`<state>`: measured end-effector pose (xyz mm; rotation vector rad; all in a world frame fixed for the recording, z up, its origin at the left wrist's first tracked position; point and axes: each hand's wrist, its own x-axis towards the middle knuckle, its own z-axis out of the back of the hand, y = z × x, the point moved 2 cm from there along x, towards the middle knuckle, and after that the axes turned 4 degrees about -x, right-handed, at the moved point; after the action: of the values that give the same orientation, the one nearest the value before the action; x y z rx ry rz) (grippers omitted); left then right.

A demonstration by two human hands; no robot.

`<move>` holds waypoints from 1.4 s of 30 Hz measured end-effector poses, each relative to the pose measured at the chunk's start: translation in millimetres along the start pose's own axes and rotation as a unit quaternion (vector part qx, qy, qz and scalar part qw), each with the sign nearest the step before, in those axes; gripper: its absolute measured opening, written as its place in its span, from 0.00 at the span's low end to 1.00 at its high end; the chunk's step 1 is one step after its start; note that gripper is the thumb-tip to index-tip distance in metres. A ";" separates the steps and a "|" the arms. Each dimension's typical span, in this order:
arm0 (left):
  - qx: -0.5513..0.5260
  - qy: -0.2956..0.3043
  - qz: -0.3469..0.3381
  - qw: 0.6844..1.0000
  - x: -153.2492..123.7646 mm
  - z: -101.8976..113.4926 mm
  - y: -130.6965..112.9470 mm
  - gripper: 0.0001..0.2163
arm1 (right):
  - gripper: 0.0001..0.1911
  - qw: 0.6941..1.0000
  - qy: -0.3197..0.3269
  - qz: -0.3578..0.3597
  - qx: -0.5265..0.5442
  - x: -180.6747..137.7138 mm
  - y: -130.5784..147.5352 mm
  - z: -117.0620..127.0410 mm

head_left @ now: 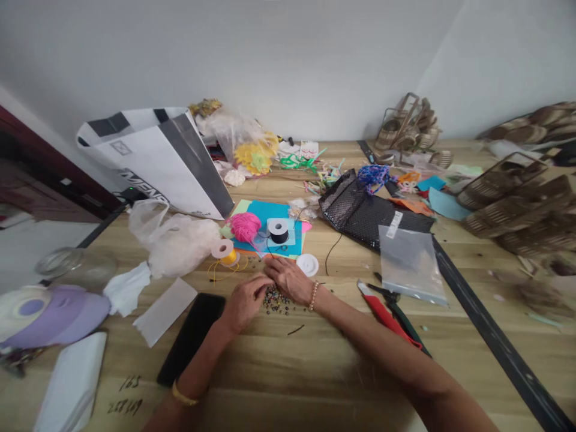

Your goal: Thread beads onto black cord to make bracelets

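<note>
My left hand (245, 303) reaches in from the lower left, its fingertips pinched together at the edge of a heap of small dark and gold beads (276, 300). Over the back of that heap is my right hand (290, 281), with its fingers bent and closed, close to the left fingertips. What either hand pinches is too small to make out. A spool of black cord (279, 233) stands just beyond, and a thin strand drops from it toward my right fingers. Beside my right hand lies a white round lid (307, 264). A spool of yellow cord (227, 252) stands to the left.
Pink yarn (245, 227) rests on blue sheets (270, 211). A black phone (192, 339) lies by my left forearm, red-handled scissors (389, 318) by my right. A white bag (157, 162), a black padded envelope (364, 210) and wooden baskets (499, 180) stand or lie around.
</note>
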<state>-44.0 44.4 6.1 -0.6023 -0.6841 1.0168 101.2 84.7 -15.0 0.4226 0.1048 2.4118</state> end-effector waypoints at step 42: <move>-0.107 -0.146 0.181 0.967 -27.8 12.8 15.9 0.07 | 0.28 0.997 0.007 0.009 0.077 5.2 33.8 -18.8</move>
<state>-72.5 27.4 -3.6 -0.7942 -0.9744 1.4001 70.5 62.8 -25.1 0.4784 0.2955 2.4345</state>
